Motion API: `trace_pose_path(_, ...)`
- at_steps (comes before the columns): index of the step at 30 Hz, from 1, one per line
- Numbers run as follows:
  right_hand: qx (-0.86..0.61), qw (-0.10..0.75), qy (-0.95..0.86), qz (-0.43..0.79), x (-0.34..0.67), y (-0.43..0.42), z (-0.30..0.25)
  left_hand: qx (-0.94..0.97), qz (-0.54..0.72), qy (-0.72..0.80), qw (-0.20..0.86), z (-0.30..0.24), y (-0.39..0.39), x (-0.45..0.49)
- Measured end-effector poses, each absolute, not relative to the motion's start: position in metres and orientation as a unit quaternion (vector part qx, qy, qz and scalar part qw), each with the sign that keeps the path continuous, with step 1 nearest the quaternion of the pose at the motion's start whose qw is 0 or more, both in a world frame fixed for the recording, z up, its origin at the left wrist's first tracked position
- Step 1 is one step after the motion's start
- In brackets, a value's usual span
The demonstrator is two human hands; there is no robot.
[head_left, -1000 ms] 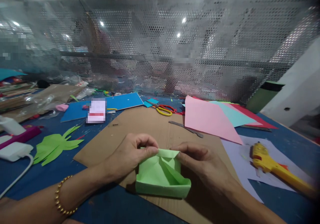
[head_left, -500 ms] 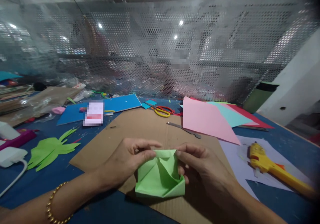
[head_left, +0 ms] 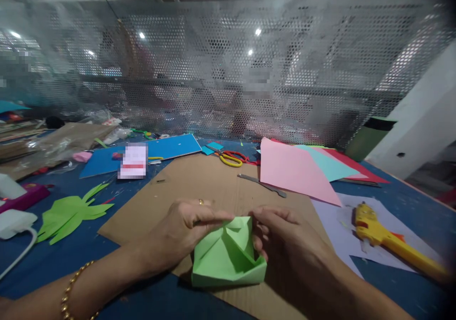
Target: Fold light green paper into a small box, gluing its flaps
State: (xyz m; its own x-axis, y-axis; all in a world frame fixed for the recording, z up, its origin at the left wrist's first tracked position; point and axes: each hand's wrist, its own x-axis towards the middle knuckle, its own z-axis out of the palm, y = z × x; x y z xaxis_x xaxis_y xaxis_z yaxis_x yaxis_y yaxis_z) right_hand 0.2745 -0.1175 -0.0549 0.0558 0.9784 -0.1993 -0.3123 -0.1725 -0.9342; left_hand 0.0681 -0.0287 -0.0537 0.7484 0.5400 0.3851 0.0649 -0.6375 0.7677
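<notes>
Head view — green paper (head_left: 228, 258) between left hand (head_left: 181, 227) and right hand (head_left: 290, 232)

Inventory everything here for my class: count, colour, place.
Folded paper: 1, green, centre
Cardboard: 1, brown, beneath
Glue gun: 1, yellow, right
Sheets: several, mixed colours, right
Tool: 1, grey, on cardboard
Scissors: uncounted, red and yellow, back
Board: 1, blue, left
Cut paper: uncounted, green, left
Power strip: 1, purple, left
Cylinder: 1, green, right
Clutter: uncounted, mixed, far left
Mesh: 1, grey, back
Table: 1, blue, underneath
Bracelet: 1, gold, left
Left hand: 1, on folded paper
Right hand: 1, on folded paper
</notes>
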Motion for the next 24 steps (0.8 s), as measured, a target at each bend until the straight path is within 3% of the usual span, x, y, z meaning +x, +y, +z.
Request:
trace_pose_path(7, -0.513, 0.540, -0.356, 0.565, 0.2733, -0.1202, -0.0588, 0.857, 0.302, 0.180, 0.378, -0.0505, -0.0311, 0.0700)
trace_pose_path(17, -0.535, 0.470, -0.435, 0.551, 0.2813, -0.1131, -0.0603, 0.848, 0.270, 0.221, 0.399, -0.0474, -0.0339, 0.0684)
trace_pose_path(24, -0.591, 0.429, -0.492, 0.473, 0.2782, -0.1155, -0.0556, 0.804, 0.219, 0.288, 0.472, -0.0529, -0.0318, 0.0691)
